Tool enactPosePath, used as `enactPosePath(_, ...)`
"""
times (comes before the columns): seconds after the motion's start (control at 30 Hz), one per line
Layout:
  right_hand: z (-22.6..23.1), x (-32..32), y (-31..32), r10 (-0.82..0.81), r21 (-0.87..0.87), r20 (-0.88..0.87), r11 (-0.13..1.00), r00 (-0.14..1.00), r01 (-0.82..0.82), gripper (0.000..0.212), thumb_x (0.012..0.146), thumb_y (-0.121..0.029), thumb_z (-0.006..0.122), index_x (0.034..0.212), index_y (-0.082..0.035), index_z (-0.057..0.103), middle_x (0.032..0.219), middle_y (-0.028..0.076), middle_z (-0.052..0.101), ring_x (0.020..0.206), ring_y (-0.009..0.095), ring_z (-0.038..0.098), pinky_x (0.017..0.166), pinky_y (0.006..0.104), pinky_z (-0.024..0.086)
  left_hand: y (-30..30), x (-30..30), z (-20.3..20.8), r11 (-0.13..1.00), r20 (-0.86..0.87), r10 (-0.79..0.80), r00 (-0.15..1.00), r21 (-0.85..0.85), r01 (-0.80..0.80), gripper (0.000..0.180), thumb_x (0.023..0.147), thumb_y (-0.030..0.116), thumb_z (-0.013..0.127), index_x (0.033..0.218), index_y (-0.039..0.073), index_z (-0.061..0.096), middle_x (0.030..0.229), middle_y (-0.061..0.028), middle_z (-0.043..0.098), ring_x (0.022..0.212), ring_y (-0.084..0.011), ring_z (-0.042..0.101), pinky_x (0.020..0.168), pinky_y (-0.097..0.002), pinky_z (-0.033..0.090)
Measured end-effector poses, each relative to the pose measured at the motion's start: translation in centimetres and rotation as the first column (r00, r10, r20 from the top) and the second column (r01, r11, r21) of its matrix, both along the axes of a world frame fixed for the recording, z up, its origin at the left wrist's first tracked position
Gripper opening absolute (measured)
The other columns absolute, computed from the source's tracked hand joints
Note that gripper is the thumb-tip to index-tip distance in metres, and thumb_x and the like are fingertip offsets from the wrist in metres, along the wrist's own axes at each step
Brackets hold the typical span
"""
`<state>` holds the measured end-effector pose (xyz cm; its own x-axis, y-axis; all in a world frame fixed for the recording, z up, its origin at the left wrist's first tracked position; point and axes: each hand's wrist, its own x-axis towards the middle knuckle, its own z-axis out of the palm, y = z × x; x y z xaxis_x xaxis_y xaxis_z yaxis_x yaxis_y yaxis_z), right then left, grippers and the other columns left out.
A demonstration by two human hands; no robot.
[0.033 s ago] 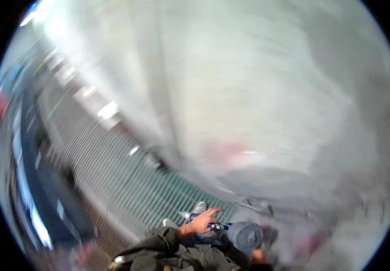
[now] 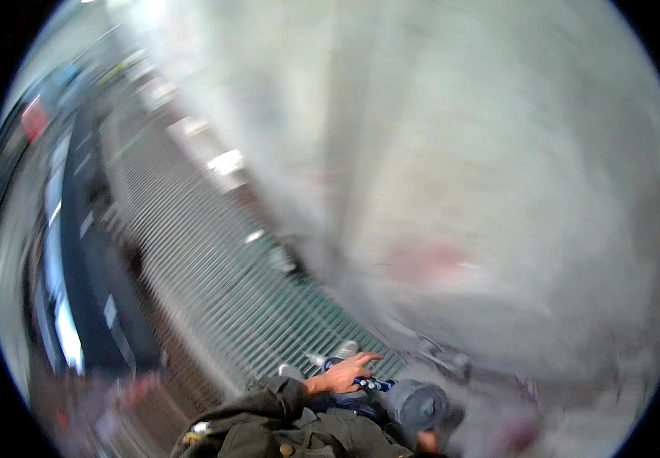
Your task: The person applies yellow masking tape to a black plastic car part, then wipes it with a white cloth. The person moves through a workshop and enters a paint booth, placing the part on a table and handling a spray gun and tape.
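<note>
The left hand (image 2: 343,374) lies with fingers extended on a blue tool (image 2: 370,383) near the grating (image 2: 215,282). The right hand (image 2: 426,441) is barely visible; I cannot tell its grip.

Blurred view — the left hand (image 2: 343,375) lies on a blue tool (image 2: 368,383) beside a grey round object (image 2: 418,404), above green metal grating (image 2: 269,305) — right hand barely visible

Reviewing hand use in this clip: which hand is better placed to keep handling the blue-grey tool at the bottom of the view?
Left, as far as the blur allows. The left hand already lies on the blue-grey tool, fingers spread over it. Of the right hand only a sliver shows at the lower edge.
</note>
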<state>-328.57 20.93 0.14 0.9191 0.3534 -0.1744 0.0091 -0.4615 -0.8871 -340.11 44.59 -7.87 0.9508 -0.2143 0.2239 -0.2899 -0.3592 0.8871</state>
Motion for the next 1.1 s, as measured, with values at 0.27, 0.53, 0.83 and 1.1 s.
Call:
enactPosePath(0.27, -2.0, -7.5, 12.3, 0.821, -0.144, -0.267, 0.484, 0.505, -0.863, 0.033, 0.088, -0.020, 0.062, 0.114, -0.003, 0.053, 0.088, 0.006, 0.060, 0.079, 0.015, 0.057, 0.071, 0.0296, 0.046, -1.3, -23.8, 5.6, 0.511, 0.000, 0.858, 0.513, 0.079, -0.856, 0.018, 0.061, -0.001, 0.065, 0.072, 0.001, 0.052, 0.135, -0.0145, 0.040, 0.125, -0.0371, 0.038, 0.097, -0.0468, 0.039)
enactPosePath(0.53, -8.3, -28.5, 21.1, 0.849, -0.125, -0.397, -0.427, -0.349, -0.896, 0.052, 0.088, -0.027, 0.068, 0.128, 0.000, 0.049, 0.098, 0.007, 0.061, 0.089, 0.016, 0.058, 0.077, 0.0306, 0.047, -10.4, -45.4, 7.2, -0.235, -0.010, 0.972, -0.235, -0.072, -0.969, 0.019, 0.075, 0.003, 0.066, 0.084, 0.002, 0.050, 0.133, -0.0151, 0.042, 0.109, -0.0338, 0.044, 0.092, -0.0429, 0.039)
enactPosePath(0.83, 6.2, -67.2, 22.1, 0.500, 0.197, 0.081, -0.856, -0.862, -0.478, 0.070, 0.074, -0.013, 0.076, 0.131, -0.001, 0.039, 0.119, 0.011, 0.054, 0.111, 0.020, 0.053, 0.093, 0.0359, 0.044, -15.5, -65.5, 12.0, -0.730, -0.038, 0.655, -0.755, -0.287, -0.620, 0.031, 0.075, -0.001, 0.066, 0.102, -0.003, 0.051, 0.133, -0.0198, 0.030, 0.121, -0.0364, 0.041, 0.098, -0.0402, 0.039)
enactPosePath(1.1, 5.5, -90.5, 20.5, 0.507, 0.478, 0.046, -0.768, -0.861, -0.427, 0.030, 0.087, -0.013, 0.064, 0.112, 0.001, 0.054, 0.102, 0.010, 0.062, 0.095, 0.020, 0.061, 0.083, 0.0353, 0.049, -14.2, -81.3, 12.1, -0.873, 0.067, 0.309, -0.949, -0.377, -0.311, 0.065, 0.070, -0.008, 0.065, 0.129, 0.001, 0.040, 0.141, -0.0198, 0.022, 0.128, -0.0372, 0.035, 0.105, -0.0414, 0.034)
